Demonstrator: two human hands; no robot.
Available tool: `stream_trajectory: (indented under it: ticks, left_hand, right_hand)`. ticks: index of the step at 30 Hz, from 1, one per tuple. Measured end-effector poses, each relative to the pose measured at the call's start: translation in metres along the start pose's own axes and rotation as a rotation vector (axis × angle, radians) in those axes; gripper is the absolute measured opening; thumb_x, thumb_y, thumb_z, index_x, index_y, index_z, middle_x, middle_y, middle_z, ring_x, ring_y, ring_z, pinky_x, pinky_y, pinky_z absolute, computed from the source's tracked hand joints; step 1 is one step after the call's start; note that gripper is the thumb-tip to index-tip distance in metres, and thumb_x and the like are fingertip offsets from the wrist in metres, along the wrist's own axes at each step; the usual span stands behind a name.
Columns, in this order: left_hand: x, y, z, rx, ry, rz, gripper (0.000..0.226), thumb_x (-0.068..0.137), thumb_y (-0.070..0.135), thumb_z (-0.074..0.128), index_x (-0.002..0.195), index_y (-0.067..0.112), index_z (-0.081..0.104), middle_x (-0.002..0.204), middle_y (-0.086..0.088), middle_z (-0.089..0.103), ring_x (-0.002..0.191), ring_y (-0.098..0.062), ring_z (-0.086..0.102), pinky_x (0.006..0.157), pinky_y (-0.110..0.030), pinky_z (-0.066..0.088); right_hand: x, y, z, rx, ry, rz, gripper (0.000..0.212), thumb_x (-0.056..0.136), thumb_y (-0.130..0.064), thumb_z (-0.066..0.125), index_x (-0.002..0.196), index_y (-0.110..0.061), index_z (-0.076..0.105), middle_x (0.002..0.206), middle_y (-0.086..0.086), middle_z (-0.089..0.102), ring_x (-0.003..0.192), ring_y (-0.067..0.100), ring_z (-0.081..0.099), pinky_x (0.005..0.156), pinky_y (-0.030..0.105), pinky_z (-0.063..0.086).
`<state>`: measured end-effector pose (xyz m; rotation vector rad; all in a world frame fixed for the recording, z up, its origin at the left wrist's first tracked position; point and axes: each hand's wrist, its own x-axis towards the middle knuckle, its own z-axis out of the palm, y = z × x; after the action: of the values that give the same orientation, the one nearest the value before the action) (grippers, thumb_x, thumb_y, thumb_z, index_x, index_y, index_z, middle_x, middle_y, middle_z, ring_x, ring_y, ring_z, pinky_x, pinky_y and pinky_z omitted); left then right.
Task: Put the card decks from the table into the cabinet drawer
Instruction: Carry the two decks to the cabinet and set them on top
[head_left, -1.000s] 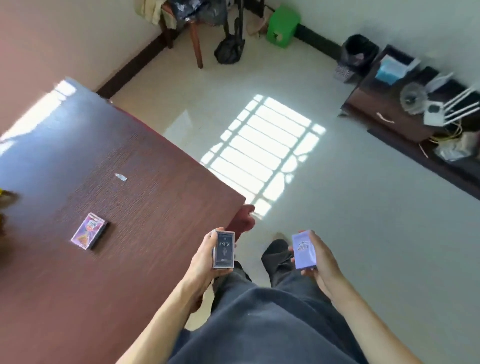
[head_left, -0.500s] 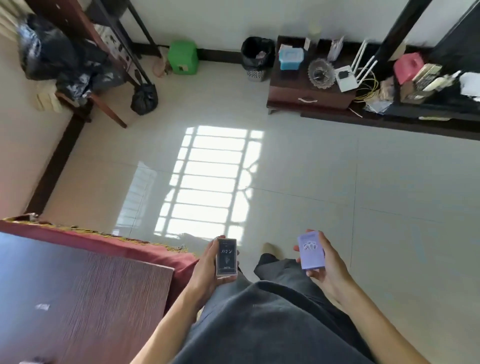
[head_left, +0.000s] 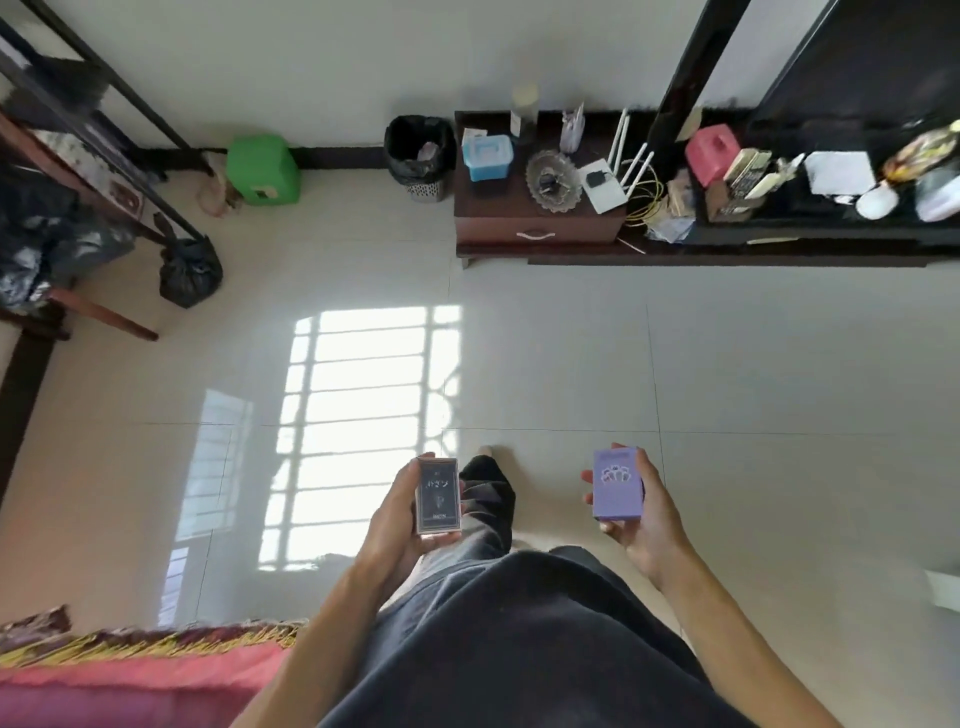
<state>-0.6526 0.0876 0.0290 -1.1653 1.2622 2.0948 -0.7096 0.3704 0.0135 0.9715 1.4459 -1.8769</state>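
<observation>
My left hand (head_left: 400, 525) holds a dark card deck (head_left: 438, 495) upright in front of my legs. My right hand (head_left: 641, 512) holds a purple card deck (head_left: 616, 483) at the same height, a little to the right. Across the tiled floor, against the far wall, stands a low dark-red cabinet (head_left: 537, 208). Its drawer (head_left: 537, 235), with a pale handle, is shut. The table's top is out of view; only its pink fringed cloth edge (head_left: 145, 660) shows at the bottom left.
On the cabinet sit a blue box (head_left: 487, 156), a glass dish (head_left: 552, 179) and a white router (head_left: 605, 184). A black bin (head_left: 420, 156) and a green stool (head_left: 263, 169) stand left of it. A cluttered black shelf (head_left: 810, 228) runs right. A chair with black bags (head_left: 189, 273) is far left.
The view has swung from the table toward the cabinet, which now lies straight ahead and closer. The table with its third deck has left the view. Both hands still hold their decks.
</observation>
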Motion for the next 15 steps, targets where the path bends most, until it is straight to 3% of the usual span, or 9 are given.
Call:
stream_trajectory:
  ticks: [5, 9, 12, 15]
  left_hand:
    - [0.051, 0.075, 0.020, 0.019, -0.081, -0.038, 0.052, 0.095, 0.050, 0.050, 0.128, 0.012, 0.061, 0.123, -0.023, 0.067, 0.098, -0.030, 0.064, 0.081, -0.047, 0.050]
    - [0.089, 0.132, 0.053, 0.092, -0.144, -0.025, 0.051, 0.096, 0.052, 0.047, 0.130, 0.016, 0.059, 0.122, -0.024, 0.067, 0.097, -0.034, 0.065, 0.078, -0.046, 0.053]
    - [0.117, 0.167, 0.081, 0.088, -0.191, -0.031, 0.042, 0.094, 0.054, 0.050, 0.122, 0.026, 0.065, 0.121, -0.022, 0.068, 0.096, -0.033, 0.066, 0.073, -0.044, 0.054]
    - [0.146, 0.200, 0.110, 0.108, -0.202, -0.055, 0.032, 0.089, 0.056, 0.056, 0.106, 0.035, 0.073, 0.118, -0.017, 0.071, 0.095, -0.030, 0.068, 0.071, -0.042, 0.054]
  right_hand:
    - [0.037, -0.049, 0.033, 0.011, 0.031, -0.022, 0.046, 0.097, -0.057, 0.044, 0.129, -0.029, 0.063, 0.120, 0.013, 0.074, 0.103, 0.036, 0.068, 0.073, 0.037, 0.058]
    - [0.062, -0.091, 0.052, 0.048, 0.050, -0.027, 0.048, 0.099, -0.056, 0.044, 0.134, -0.029, 0.061, 0.122, 0.015, 0.072, 0.099, 0.035, 0.067, 0.071, 0.035, 0.056]
    - [0.084, -0.120, 0.057, 0.105, 0.047, -0.037, 0.045, 0.098, -0.058, 0.046, 0.128, -0.032, 0.066, 0.119, 0.016, 0.073, 0.091, 0.032, 0.069, 0.070, 0.036, 0.053]
    - [0.110, -0.159, 0.065, 0.114, -0.002, -0.036, 0.041, 0.094, -0.063, 0.049, 0.111, -0.037, 0.076, 0.113, 0.015, 0.076, 0.078, 0.024, 0.073, 0.057, 0.032, 0.046]
